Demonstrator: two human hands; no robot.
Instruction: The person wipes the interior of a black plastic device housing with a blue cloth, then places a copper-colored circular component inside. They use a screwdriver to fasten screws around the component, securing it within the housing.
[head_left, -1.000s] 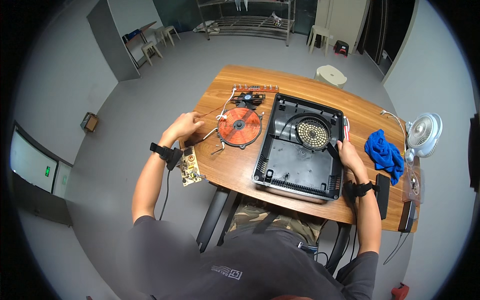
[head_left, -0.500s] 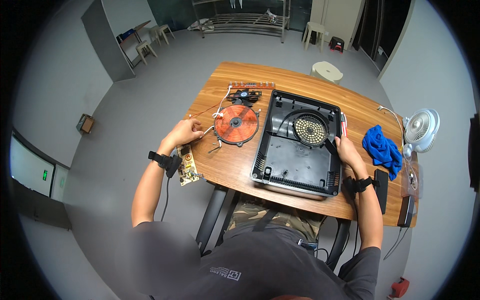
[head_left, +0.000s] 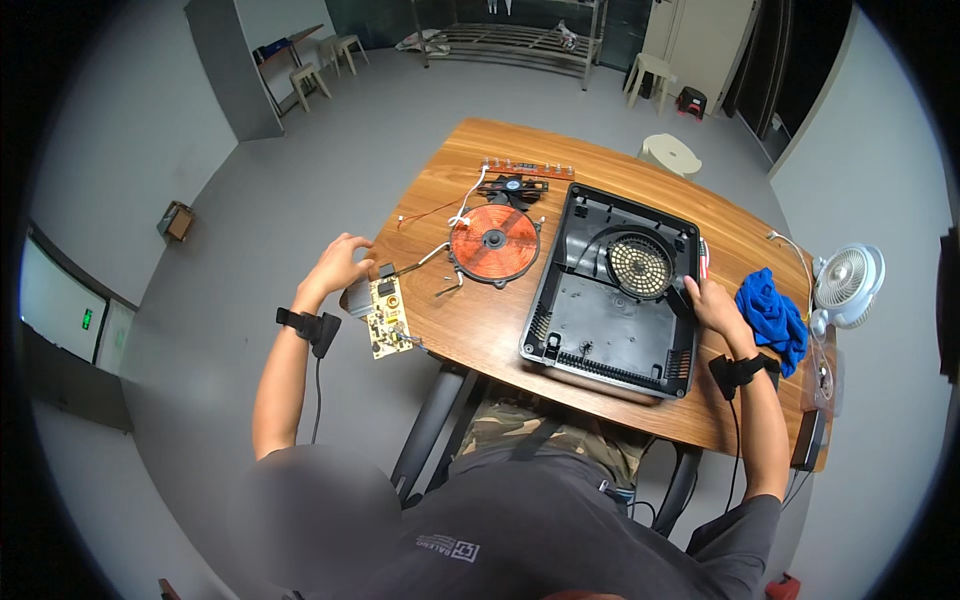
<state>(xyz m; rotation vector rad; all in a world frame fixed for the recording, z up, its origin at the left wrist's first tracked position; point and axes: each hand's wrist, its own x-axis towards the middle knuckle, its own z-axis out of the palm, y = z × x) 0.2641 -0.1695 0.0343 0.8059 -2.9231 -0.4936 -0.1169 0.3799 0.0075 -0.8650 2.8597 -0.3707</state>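
Observation:
A black plastic appliance housing (head_left: pixel 612 340) with a round vent grille lies open-side up before me. My right hand (head_left: pixel 716 308) grips its right wall, thumb on the rim. Off the table's left edge hovers my left hand (head_left: pixel 341 264), its fingers loosely apart with nothing seen in them. Nearest to it is a yellowish circuit board (head_left: pixel 388 316) with a heatsink, overhanging the edge. A flat orange-red coil (head_left: pixel 494 243) rests left of the housing, its leads running toward the board. Behind the coil sits a small black fan (head_left: pixel 514 190).
A narrow red-brown board (head_left: pixel 528 169) lies at the table's far side. Right of the housing are a blue cloth (head_left: pixel 772 315), a white desk fan (head_left: pixel 846 287) and a black box-shaped thing (head_left: pixel 808 440). A stool (head_left: pixel 669 155) stands beyond the table.
My left hand has let go of the coil's lead and moved left, away from the coil. The right hand keeps its hold on the housing. The whole view has shifted slightly.

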